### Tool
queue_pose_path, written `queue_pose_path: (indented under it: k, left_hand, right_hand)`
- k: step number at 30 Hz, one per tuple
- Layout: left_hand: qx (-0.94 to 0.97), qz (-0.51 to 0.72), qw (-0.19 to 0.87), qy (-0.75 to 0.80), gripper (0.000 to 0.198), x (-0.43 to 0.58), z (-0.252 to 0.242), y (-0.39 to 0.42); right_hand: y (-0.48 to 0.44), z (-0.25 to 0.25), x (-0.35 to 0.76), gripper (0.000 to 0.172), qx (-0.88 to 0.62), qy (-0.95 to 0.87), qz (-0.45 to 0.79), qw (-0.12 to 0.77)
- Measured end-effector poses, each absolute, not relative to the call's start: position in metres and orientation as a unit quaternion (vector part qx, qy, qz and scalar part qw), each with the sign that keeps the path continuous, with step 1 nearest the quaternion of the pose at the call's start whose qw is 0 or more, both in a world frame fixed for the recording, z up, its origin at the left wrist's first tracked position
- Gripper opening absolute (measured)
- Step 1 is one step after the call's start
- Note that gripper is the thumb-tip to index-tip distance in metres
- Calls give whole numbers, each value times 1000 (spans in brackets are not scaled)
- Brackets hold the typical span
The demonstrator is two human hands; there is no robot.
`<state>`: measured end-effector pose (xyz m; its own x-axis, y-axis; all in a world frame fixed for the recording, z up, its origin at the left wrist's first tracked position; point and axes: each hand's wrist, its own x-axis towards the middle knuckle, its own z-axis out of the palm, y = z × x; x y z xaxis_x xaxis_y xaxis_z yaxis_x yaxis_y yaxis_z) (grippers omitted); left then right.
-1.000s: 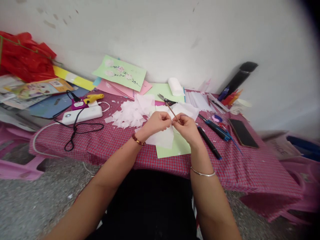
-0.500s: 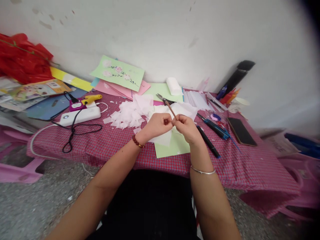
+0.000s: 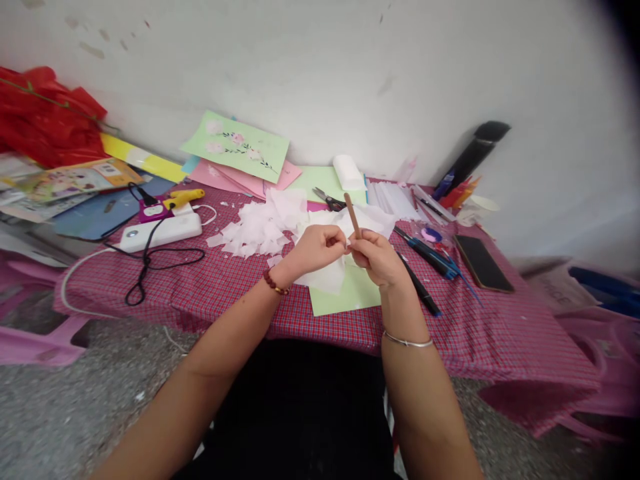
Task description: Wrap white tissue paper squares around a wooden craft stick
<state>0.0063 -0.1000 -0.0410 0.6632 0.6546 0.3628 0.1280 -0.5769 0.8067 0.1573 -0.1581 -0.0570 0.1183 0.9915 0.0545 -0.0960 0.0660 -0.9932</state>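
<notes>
My right hand [image 3: 379, 259] is closed round a slim brown stick-like tool [image 3: 353, 215], which points up and away from me; its lower end is hidden by the fingers. My left hand [image 3: 319, 248] pinches close beside it, fingertips almost meeting those of the right. A tiny whitish bit [image 3: 348, 246] shows between the two hands, too small to make out. Both hands are above white tissue sheets [image 3: 325, 275] and a light green sheet [image 3: 345, 297]. To the left lies a heap of small white paper squares [image 3: 257, 230].
Scissors [image 3: 330, 199] lie behind the hands. On the right are a black marker [image 3: 423, 290], a blue-handled cutter [image 3: 433, 257] and a phone [image 3: 484, 263]. A green card with flowers [image 3: 240, 147] leans at the back. Left stand a white power bank [image 3: 160, 232] and black cable [image 3: 145, 267].
The brown tool has turned more upright and shows its broader side. My right hand has tilted and shifted slightly right; my left hand stays nearly in place.
</notes>
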Motion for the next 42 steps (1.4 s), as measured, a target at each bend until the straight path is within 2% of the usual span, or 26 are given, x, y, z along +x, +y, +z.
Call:
queue_pose_path:
  k: [4,6,13,21,29,34,36,38,42]
  left_hand:
    - [778,294,493,255,15,5,-37,-101]
    - [771,284,510,255,14,4,-37,-101]
    - [818,308,430,228,14,4,-42,-98]
    - [827,303,415,228,13,5,-42,-98]
    - [759,241,553,245,18,4,-39,-97]
    - [745,193,579,270,20,4,-41,-93]
    - [762,177,561,273,20,2,-41,-90]
    - [808,188,494,260,19,-1,-44,-87]
    - [896,276,245,247,29,-1,-51,-82]
  right_hand:
    - [-159,-56,156,9,-489,-476,478,553]
    - [-160,-55,156,10,-494,-486,476,542]
    - [-160,-56,157,22,-508,-503,466,521]
    - [-160,-55,158,13,-528,-482,470,517]
    - [-160,-55,157,17,-525,-506,461,505]
    - [-159,-56,156,16,-540,-525,441,488]
    - [-159,-57,156,14,-555,-515,435,487]
    - [-159,-56,157,13,-562,-489,443,500]
    - [-162,-51,159,19,-513,-427,493,558]
